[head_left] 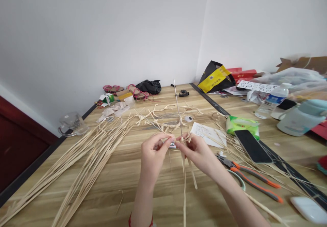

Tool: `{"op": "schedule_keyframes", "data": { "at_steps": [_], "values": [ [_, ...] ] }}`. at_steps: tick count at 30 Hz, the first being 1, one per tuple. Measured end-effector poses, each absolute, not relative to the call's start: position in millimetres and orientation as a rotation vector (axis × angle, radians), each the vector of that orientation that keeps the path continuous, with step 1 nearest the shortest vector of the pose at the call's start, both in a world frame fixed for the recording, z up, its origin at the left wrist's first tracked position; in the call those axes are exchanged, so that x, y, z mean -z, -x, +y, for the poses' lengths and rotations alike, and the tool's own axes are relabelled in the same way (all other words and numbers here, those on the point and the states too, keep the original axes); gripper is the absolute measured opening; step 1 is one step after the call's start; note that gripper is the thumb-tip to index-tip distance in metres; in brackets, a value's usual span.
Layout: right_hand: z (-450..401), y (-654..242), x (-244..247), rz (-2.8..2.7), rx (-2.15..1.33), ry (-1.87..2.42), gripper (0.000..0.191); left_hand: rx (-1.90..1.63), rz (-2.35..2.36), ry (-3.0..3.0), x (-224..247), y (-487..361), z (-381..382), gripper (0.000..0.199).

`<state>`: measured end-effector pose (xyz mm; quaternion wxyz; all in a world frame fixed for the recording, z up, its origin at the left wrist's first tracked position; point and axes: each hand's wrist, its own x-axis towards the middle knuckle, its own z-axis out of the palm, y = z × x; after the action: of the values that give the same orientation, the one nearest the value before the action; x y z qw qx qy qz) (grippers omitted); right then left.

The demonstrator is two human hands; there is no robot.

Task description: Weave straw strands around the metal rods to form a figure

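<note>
Above the middle of the table, my left hand (155,151) pinches a thin pale plant strip between thumb and fingers. Close beside it, my right hand (198,152) is closed around a small bundle of knotted pale strips (187,138), with loose ends (184,182) hanging below. A long thin metal rod (176,104) rises upward from this bundle; its lower end is hidden by the fingers. The fingertips of both hands nearly meet. Behind them lie twisted pieces of the same pale material (168,124) and a small white paper (209,134).
Long pale strips (99,155) spread across the left side, near a glass mug (73,124). Orange-handled pliers (251,176), a phone (253,146), a tissue pack (242,126) and a water bottle (273,101) are on the right. Sandals (138,92) and bags stand at the back.
</note>
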<state>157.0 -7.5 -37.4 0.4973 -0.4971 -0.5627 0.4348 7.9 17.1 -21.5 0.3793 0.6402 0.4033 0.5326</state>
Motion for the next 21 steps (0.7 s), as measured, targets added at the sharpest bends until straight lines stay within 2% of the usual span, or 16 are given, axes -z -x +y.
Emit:
{"op": "schedule_keyframes", "data": {
  "at_steps": [8,21],
  "values": [
    [-8.1,-158.1,37.7,-1.387,-1.002,1.245,0.025,-1.356,1.09,-1.536,24.2,-10.2,17.6,0.016],
    [-8.2,-156.9,37.7,-1.405,-1.003,1.251,0.023,-1.35,1.111,-1.501,18.1,-9.7,15.9,0.01]
  ]
}}
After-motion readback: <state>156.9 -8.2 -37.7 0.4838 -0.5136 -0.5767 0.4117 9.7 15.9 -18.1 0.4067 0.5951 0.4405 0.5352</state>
